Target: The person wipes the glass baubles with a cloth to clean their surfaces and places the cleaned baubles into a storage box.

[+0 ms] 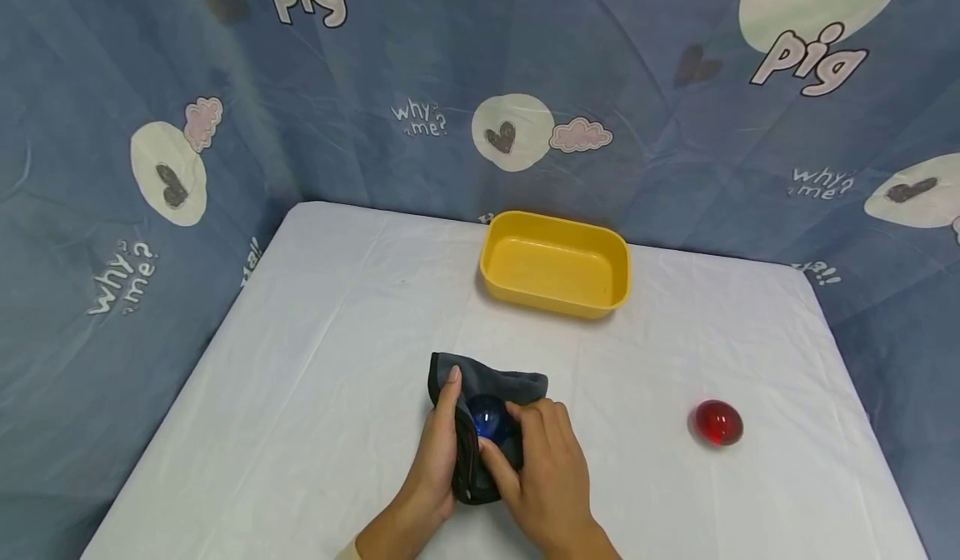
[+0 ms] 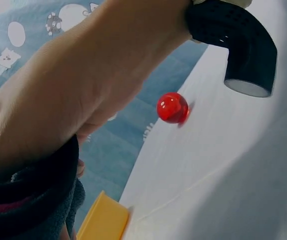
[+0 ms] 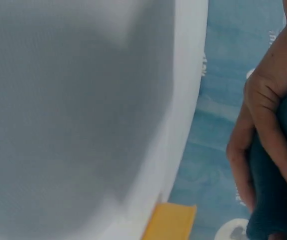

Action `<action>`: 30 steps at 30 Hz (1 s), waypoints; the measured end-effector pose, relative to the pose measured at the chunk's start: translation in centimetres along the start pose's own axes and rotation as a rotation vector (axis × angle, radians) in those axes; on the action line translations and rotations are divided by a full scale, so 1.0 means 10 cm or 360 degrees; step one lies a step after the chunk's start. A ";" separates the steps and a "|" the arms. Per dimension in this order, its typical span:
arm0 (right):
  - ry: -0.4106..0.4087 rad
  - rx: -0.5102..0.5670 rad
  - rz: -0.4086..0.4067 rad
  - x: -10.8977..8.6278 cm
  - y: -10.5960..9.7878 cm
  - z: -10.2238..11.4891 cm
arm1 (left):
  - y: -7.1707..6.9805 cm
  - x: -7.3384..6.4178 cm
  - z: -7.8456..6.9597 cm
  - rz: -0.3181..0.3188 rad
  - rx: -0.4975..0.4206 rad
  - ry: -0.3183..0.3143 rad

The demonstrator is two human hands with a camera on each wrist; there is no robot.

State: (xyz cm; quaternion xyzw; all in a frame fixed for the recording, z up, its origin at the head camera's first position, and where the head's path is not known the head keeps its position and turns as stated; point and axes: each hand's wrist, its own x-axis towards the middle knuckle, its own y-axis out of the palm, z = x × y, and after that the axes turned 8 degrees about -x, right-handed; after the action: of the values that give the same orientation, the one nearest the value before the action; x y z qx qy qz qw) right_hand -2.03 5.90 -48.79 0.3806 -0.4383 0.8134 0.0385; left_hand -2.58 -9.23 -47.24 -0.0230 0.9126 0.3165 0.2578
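Note:
In the head view, my left hand (image 1: 435, 452) grips a dark grey cloth (image 1: 487, 372) with black edging, its thumb up along the cloth's left side. A shiny blue ball (image 1: 487, 415) sits in the folds, partly covered. My right hand (image 1: 551, 468) pinches the ball between thumb and fingertips from the right. The left wrist view has the back of the right hand (image 2: 48, 110) over the dark cloth (image 2: 43, 175), with the ball hidden. Fingers of the left hand (image 3: 268, 105) spread over the cloth (image 3: 271, 185) in the right wrist view.
A glossy red ball (image 1: 718, 423) lies on the white-covered table (image 1: 337, 377), right of the hands. At the table's back edge stands a yellow rectangular tub (image 1: 555, 302). Blue printed fabric (image 1: 375, 60) hangs behind and at the sides.

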 end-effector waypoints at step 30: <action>-0.0099 0.0053 0.0054 0.06 0.00 0.00 | 0.01 -0.03 -0.02 0.0057 -0.0096 -0.0021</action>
State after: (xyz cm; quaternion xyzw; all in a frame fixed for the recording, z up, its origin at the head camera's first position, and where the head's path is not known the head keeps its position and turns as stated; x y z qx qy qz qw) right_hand -2.43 5.72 -48.36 0.3989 -0.4320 0.8089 0.0047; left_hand -2.45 -9.28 -46.86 -0.0123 0.9013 0.3485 0.2572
